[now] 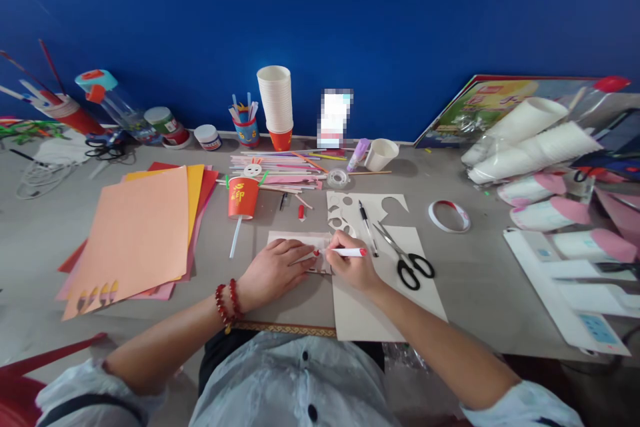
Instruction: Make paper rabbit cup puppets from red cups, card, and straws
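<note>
My left hand (pixel 274 271) lies flat, fingers stretched, pressing down a small pale pink paper piece (pixel 300 240) on the grey table. My right hand (pixel 351 265) is closed round a white marker with red ends (pixel 346 252), its tip touching the paper beside my left fingertips. A red bead bracelet (pixel 226 301) circles my left wrist. Under my right hand lies a cream card sheet (pixel 365 310) with round holes cut near its top. Black-handled scissors (pixel 407 260) and a black pen (pixel 367 227) rest just right of my right hand.
A stack of orange, yellow and red paper sheets (pixel 140 233) lies to the left. A decorated red paper cup (pixel 243 197), straws (pixel 280 163), tape rolls (pixel 449 215), and a stack of white cups (pixel 276 100) stand further back. More cups (pixel 535 140) lie at right.
</note>
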Tool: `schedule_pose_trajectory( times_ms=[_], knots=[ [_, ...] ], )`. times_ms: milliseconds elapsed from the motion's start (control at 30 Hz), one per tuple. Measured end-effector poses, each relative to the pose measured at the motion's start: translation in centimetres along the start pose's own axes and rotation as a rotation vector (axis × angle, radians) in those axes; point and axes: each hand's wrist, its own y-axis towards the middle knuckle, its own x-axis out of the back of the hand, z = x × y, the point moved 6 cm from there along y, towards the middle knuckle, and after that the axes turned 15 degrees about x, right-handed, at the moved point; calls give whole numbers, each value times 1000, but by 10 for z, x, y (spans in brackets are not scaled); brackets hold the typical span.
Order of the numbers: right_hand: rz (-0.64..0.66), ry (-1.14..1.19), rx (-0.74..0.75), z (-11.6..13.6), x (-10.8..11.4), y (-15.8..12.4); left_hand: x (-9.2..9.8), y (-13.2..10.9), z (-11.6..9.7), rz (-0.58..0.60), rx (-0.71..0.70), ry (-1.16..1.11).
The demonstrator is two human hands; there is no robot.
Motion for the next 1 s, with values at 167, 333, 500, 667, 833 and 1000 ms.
schedule_pose_trajectory(
  times_ms=[167,333,500,667,833,1000],
  knots=[
    [-11,11,-2,-1,0,0,0,0,1,-8,-3,-8],
    [-1,11,-1,0,0,0,0,-1,0,-6,-1,-9],
    [-6,15,-10,-1,0,0,1,0,0,-11,1,-10],
    [10,26,-10,-1,-1,-1,1,0,0,-1,4,-10],
    [2,14,0,0,0,0,1,0,0,-9,-1,-15],
    [-9,23,4,1,1,0,1,0,0,2,5,-14]
  ],
)
